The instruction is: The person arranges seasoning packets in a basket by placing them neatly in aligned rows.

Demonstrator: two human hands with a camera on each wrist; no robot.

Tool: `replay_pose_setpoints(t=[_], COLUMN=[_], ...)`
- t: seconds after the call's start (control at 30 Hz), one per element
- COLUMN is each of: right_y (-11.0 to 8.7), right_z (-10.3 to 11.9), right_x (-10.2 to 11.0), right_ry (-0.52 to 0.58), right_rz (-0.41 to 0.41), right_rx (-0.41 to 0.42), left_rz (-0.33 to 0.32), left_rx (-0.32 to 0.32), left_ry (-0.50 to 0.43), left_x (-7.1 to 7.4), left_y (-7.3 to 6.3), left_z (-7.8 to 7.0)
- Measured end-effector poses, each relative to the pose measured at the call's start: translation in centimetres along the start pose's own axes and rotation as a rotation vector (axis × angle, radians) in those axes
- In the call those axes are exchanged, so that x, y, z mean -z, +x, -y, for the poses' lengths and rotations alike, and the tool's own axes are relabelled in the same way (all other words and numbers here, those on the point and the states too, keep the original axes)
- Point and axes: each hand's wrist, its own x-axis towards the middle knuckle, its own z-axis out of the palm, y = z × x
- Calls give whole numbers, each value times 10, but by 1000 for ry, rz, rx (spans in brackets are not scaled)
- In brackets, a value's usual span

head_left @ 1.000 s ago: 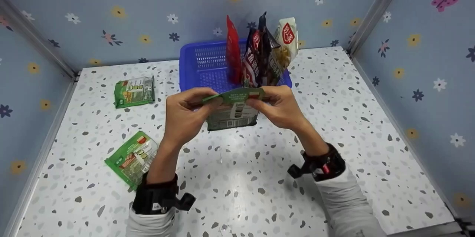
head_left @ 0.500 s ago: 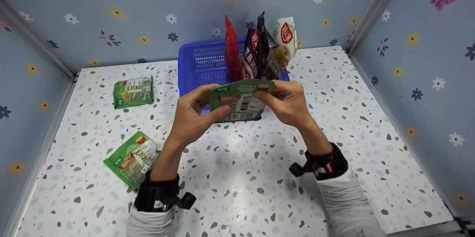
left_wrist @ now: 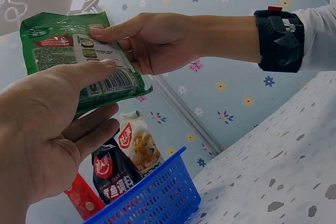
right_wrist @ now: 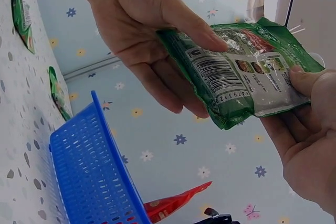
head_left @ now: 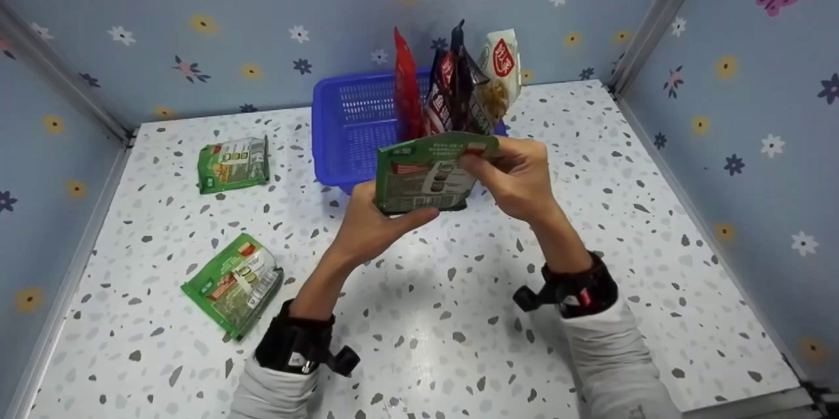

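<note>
A green food packet (head_left: 426, 176) hangs in the air in front of the basket, its printed back with barcode toward me. My right hand (head_left: 514, 176) pinches its upper right corner, thumb in front and fingers behind. My left hand (head_left: 377, 225) is at the lower left edge. Its thumb stretches along the front, and its loosely straight fingers reach behind, as the right wrist view shows. Two similar green packets lie to the left: one packet (head_left: 234, 164) farther back, another packet (head_left: 234, 286) nearer.
A blue plastic basket (head_left: 321, 137) stands against the flowered back wall. Upright in its right part are a red packet (head_left: 406, 88), dark packets (head_left: 452, 94) and a white packet (head_left: 501, 65). Side walls (head_left: 773, 143) flank the speckled table (head_left: 459, 340).
The green packet has been raised and shifted slightly right. My left hand has slid from its upper left edge to its lower left, its fingers loosening. My right hand keeps its pinch.
</note>
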Motion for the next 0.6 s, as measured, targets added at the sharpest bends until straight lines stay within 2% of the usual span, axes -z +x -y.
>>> replay_pose_setpoints(t=[0.37, 0.6], right_y=[0, -1], right_z=[-1, 0], right_x=[0, -2], right_ry=[-7, -12], right_rz=[8, 8], right_rx=[-13, -65], left_rz=[-46, -84], left_rx=[5, -2], left_ry=[-22, -28], left_x=[-4, -5], left_y=[1, 0], left_z=[1, 1])
